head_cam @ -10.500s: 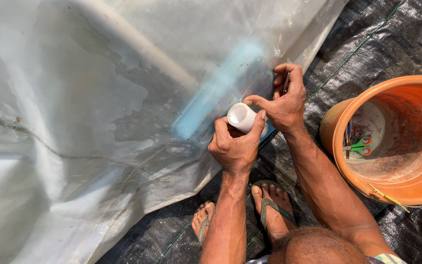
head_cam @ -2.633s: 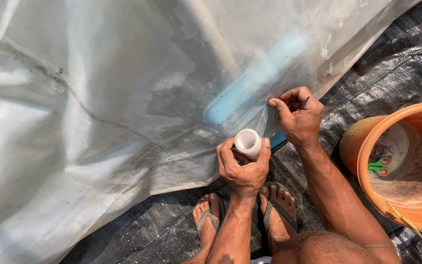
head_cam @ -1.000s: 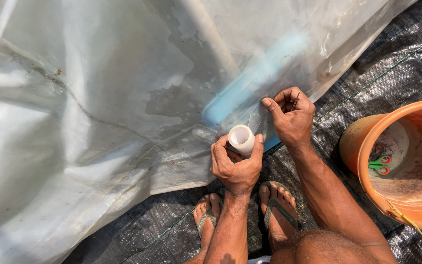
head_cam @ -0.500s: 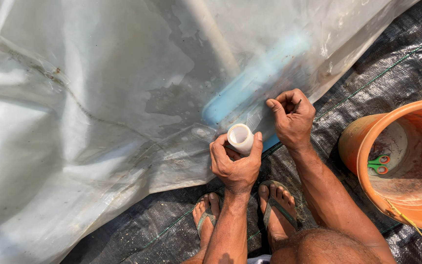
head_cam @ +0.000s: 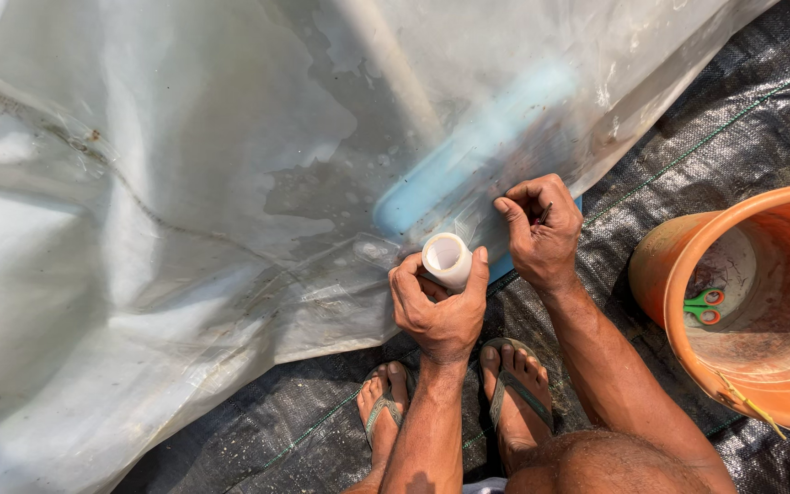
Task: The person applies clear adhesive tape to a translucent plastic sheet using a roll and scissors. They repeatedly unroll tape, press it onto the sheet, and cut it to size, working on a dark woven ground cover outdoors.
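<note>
The left hand (head_cam: pixel 438 306) grips a white roll (head_cam: pixel 447 260) upright against the clear plastic sheet (head_cam: pixel 185 210), steadying it; just beside the roll, the right hand (head_cam: pixel 541 229) pinches a thin dark tool (head_cam: pixel 542 215) closed onto the sheet.

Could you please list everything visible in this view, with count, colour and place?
plastic sheet: one, translucent white, spread over the left and top of the view
blue panel: one, light blue, blurred under the sheet by the hands
white tube: one, white, hollow, held at centre
thin dark object: one, dark, pinched at the sheet's edge; kind unclear
ground cover: one, black woven, under everything
bucket: one, orange, at right
scissors: one pair, green and orange handles, inside the bucket
sandals: two, greenish straps, on the feet at bottom
left hand: grips the white tube
right hand: fingers closed on the thin dark object
</note>
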